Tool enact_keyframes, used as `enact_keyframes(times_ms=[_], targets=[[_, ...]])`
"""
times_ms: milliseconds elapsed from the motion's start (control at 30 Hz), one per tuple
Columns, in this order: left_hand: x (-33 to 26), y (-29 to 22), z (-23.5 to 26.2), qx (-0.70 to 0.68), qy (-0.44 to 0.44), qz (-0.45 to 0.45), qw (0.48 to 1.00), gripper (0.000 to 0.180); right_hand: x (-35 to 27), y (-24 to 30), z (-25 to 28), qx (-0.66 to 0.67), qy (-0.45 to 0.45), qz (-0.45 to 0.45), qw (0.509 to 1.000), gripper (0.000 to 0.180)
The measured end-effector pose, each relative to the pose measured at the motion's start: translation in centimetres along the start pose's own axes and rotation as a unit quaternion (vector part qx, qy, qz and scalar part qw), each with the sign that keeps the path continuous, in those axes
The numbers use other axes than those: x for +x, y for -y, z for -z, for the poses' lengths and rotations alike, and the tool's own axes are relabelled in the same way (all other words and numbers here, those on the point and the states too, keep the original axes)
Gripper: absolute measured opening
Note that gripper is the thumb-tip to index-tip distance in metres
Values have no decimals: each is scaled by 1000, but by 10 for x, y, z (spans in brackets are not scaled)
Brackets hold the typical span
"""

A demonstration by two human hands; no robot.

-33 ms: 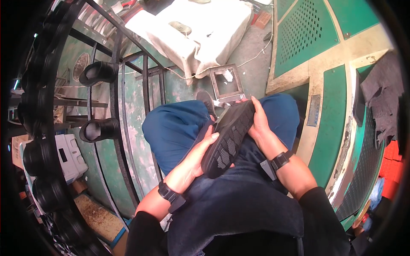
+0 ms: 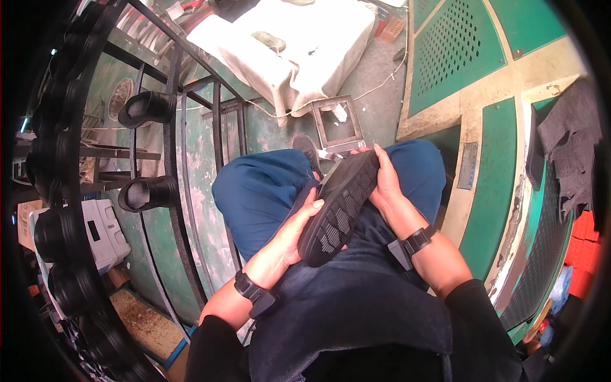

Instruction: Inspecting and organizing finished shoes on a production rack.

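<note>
Both my hands hold a black shoe over my lap, its grooved sole turned up toward me. My left hand grips the near end from the left, thumb along the sole's edge and fingers mostly hidden beneath. On the far right side, my right hand wraps the other end, with fingertips showing past the far edge. The shoe lies aslant, its far end toward the right. Its upper is largely hidden from view.
To my left stands a black metal rack bearing several black slippers. A green and cream machine rises on the right, with a dark cloth over it. Ahead are a metal frame and a white-covered table.
The shoe has turned very slightly in my hands, so a little more of its sole shows. Its near end has shifted a touch to the left.
</note>
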State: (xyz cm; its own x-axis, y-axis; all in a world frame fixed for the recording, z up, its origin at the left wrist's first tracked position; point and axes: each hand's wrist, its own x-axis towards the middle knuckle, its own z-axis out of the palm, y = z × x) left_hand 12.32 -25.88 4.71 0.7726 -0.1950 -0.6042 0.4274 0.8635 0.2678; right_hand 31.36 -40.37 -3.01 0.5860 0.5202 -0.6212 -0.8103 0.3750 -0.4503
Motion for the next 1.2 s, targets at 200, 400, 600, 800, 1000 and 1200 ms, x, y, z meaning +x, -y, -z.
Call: enact_keyframes(times_ms=[200,400,600,800,1000,1200], targets=[[42,-31,8,190,-47,-110,974,82,-5,27,-29,-392,70,49,916,36],[115,-65,-3,141,-76,-150,976,85,23,32,-49,-383,212,-13,899,31],[146,-54,12,56,-71,-62,994,48,24,23,-33,-347,281,24,894,29],[135,-44,12,92,-24,-131,987,27,3,11,-44,-389,238,114,883,26],[113,-47,9,257,115,-278,918,35,-27,9,-69,-457,236,248,821,20],[100,-54,-3,260,64,-257,928,38,-36,21,-80,-462,274,281,795,29]])
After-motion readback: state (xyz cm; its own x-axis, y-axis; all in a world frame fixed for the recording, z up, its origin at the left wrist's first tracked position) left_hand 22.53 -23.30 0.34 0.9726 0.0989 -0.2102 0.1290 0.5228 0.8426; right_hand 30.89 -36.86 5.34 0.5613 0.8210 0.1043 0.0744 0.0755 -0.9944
